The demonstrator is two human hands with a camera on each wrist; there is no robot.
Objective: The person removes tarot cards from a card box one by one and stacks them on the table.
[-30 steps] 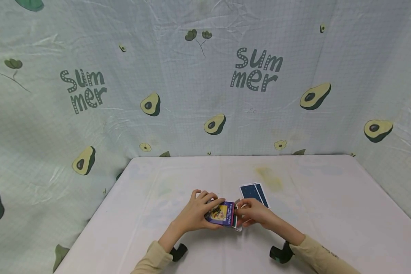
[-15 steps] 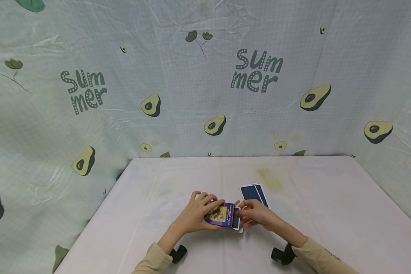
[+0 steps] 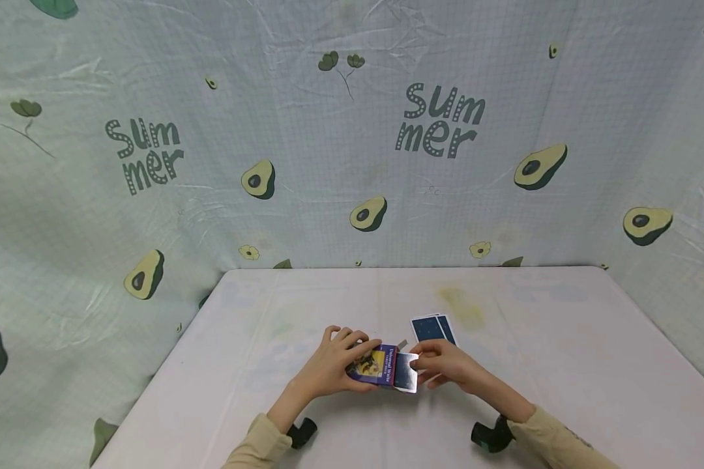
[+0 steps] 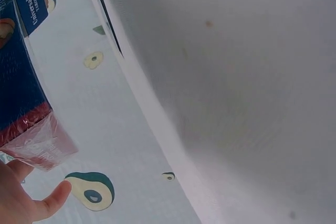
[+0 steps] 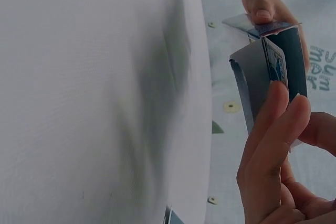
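Observation:
My left hand (image 3: 328,368) grips a purple tarot card box (image 3: 368,365) from its left end, above the table. In the left wrist view "Universal Waite" shows on the box (image 4: 21,72), with clear plastic wrap (image 4: 44,142) at its lower end. Dark-backed tarot cards (image 3: 406,374) stick partway out of its open right end, the top one shiny with glare. At their right edge, my right hand (image 3: 448,365) pinches the cards. The right wrist view shows an illustrated card face (image 5: 276,61) beside a pale flap (image 5: 252,72). How many cards I hold is unclear.
Behind my right hand, dark blue cards (image 3: 431,327) lie overlapping on the white-covered table (image 3: 534,326). A cloth backdrop (image 3: 305,130) with avocado prints rises behind the table. Black wrist cameras (image 3: 493,435) hang under both forearms.
My right hand has moved slightly right, and the cards now stick farther out of the box. The left hand and box have shifted a little left.

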